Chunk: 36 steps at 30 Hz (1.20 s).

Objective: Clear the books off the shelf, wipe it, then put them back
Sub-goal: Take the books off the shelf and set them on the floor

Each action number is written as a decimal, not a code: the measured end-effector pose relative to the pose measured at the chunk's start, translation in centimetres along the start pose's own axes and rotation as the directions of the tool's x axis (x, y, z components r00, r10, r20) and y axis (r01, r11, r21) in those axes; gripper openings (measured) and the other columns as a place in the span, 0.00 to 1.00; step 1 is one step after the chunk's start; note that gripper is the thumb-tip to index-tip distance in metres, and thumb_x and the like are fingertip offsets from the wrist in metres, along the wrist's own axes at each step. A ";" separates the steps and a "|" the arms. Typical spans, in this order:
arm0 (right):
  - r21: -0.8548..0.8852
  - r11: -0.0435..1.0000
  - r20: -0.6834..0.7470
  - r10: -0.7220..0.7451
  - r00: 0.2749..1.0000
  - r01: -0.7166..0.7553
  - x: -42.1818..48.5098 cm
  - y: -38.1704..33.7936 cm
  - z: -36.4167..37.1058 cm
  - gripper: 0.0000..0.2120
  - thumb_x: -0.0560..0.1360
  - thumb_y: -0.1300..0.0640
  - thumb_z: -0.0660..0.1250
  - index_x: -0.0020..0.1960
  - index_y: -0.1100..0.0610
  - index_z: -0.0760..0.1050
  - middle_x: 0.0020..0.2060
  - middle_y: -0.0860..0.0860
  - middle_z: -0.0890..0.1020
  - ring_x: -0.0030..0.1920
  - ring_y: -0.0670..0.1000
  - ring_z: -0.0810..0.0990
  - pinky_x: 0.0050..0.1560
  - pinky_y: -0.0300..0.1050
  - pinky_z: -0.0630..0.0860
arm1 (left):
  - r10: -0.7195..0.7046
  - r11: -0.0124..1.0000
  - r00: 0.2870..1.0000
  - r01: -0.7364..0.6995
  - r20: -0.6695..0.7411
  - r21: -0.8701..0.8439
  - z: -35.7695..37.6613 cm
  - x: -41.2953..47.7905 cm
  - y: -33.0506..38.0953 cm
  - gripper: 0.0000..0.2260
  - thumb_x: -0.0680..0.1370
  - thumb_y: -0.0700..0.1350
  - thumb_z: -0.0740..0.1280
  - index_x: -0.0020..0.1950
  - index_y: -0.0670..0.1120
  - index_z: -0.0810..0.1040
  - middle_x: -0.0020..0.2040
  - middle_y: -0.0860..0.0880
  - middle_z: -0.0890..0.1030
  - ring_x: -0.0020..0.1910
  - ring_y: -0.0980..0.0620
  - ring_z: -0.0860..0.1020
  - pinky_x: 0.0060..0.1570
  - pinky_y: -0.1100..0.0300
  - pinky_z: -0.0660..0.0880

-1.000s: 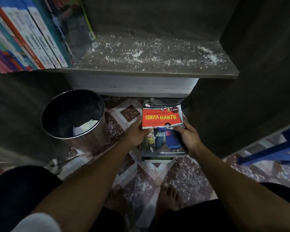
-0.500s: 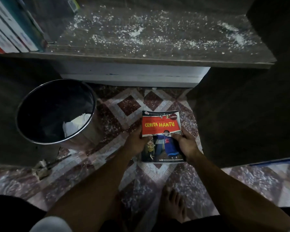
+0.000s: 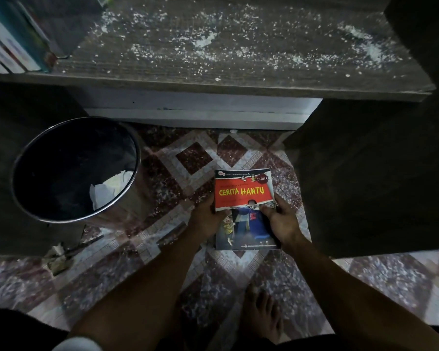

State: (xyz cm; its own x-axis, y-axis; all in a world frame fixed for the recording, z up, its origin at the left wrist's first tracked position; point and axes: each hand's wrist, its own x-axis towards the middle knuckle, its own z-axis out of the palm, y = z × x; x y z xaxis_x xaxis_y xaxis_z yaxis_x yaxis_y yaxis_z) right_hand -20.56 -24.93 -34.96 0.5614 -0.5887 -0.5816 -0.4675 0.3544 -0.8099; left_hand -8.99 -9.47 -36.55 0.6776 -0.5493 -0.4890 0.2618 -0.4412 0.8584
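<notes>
A small stack of books (image 3: 243, 196), topped by a red cover reading "CERITA HANTU", is low over the patterned floor tiles. My left hand (image 3: 205, 219) grips its left edge and my right hand (image 3: 280, 224) grips its right edge, thumb on the cover. Above it, the dark wooden shelf (image 3: 238, 57) is bare on this side and strewn with white dust and crumbs. More upright books (image 3: 13, 39) stand at the shelf's far left.
A round metal bin (image 3: 74, 171) with crumpled white paper inside stands on the floor to the left. Dark cabinet walls (image 3: 375, 178) flank the floor gap on both sides. My bare foot (image 3: 262, 317) is below the books.
Both hands have lowered the stack of books from just under the shelf edge down toward the floor. My head has tilted down, so the shelf now fills the top.
</notes>
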 end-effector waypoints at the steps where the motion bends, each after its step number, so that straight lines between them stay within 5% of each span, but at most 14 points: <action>1: -0.009 1.000 -0.005 0.000 1.000 0.000 0.1 0.1 0.0 0.18 0.80 0.66 0.63 0.68 0.52 0.74 0.52 0.56 0.84 0.49 0.57 0.85 0.48 0.53 0.83 | 0.004 1.000 1.000 -0.004 -0.008 0.007 0.1 0.0 0.0 0.20 0.76 0.37 0.70 0.67 0.45 0.74 0.54 0.48 0.81 0.54 0.50 0.78 0.50 0.62 0.73; 11: -0.194 0.980 -0.028 0.032 0.999 -0.037 -0.4 -0.3 0.1 0.13 0.79 0.59 0.66 0.63 0.57 0.75 0.50 0.57 0.85 0.48 0.59 0.85 0.53 0.62 0.81 | -0.021 0.979 0.999 0.031 -0.048 0.199 0.5 -0.5 0.8 0.17 0.78 0.42 0.68 0.67 0.47 0.74 0.61 0.46 0.79 0.58 0.49 0.76 0.52 0.62 0.68; 18: -0.269 0.963 0.003 -0.031 1.000 0.030 -4.5 -3.9 0.3 0.10 0.79 0.62 0.65 0.57 0.51 0.70 0.51 0.50 0.78 0.44 0.47 0.78 0.43 0.40 0.75 | -0.013 0.926 1.000 0.021 -0.024 0.377 0.2 -2.8 2.5 0.21 0.76 0.40 0.68 0.68 0.48 0.71 0.62 0.47 0.79 0.61 0.46 0.77 0.54 0.61 0.71; 23: -0.334 0.928 0.080 -0.146 0.986 0.165 -8.8 -7.5 0.1 0.19 0.80 0.63 0.63 0.66 0.48 0.66 0.59 0.50 0.78 0.45 0.45 0.78 0.48 0.42 0.76 | 0.104 0.883 0.995 -0.097 0.010 0.459 -1.2 -5.3 5.9 0.21 0.75 0.40 0.68 0.67 0.51 0.71 0.58 0.49 0.80 0.54 0.50 0.78 0.53 0.58 0.75; 28: -0.505 0.815 0.226 -0.194 0.955 0.285 -12.6 -11.3 0.1 0.28 0.78 0.60 0.67 0.75 0.52 0.62 0.59 0.48 0.78 0.50 0.44 0.81 0.37 0.32 0.75 | 0.227 0.798 0.974 -0.189 0.005 0.573 -3.0 -8.2 11.0 0.28 0.76 0.45 0.69 0.74 0.50 0.64 0.64 0.45 0.78 0.58 0.48 0.78 0.56 0.54 0.77; 31: -0.624 0.653 0.277 -0.330 0.902 0.430 -15.0 -14.3 0.2 0.35 0.77 0.58 0.69 0.78 0.50 0.57 0.73 0.49 0.67 0.68 0.50 0.71 0.57 0.36 0.72 | 0.314 0.734 0.949 -0.250 0.011 0.632 -3.9 -10.6 14.7 0.29 0.76 0.49 0.68 0.75 0.53 0.62 0.67 0.45 0.74 0.62 0.47 0.75 0.59 0.51 0.76; 33: -0.657 0.550 0.309 -0.428 0.849 0.516 -16.5 -16.2 0.2 0.35 0.76 0.55 0.70 0.78 0.49 0.58 0.74 0.48 0.65 0.71 0.51 0.67 0.68 0.46 0.70 | 0.416 0.683 0.909 -0.319 0.009 0.657 -4.5 -12.3 17.3 0.26 0.77 0.48 0.67 0.74 0.53 0.64 0.67 0.47 0.75 0.61 0.48 0.76 0.58 0.53 0.75; 36: -0.695 0.448 0.344 -0.480 0.807 0.562 -18.7 -18.6 0.2 0.38 0.76 0.49 0.69 0.79 0.48 0.53 0.77 0.47 0.60 0.71 0.54 0.69 0.69 0.56 0.70 | 0.560 0.588 0.828 -0.386 -0.014 0.711 -5.5 -14.7 20.1 0.27 0.78 0.46 0.67 0.76 0.50 0.62 0.70 0.48 0.71 0.66 0.49 0.71 0.65 0.53 0.71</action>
State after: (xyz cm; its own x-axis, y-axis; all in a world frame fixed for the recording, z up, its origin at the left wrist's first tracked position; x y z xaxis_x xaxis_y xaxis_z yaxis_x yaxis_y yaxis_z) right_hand -22.23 -20.42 -9.00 0.9121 -0.3957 -0.1072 -0.3686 -0.6770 -0.6370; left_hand -9.89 -6.41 -11.24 0.7172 -0.6924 0.0781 -0.5960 -0.5516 0.5836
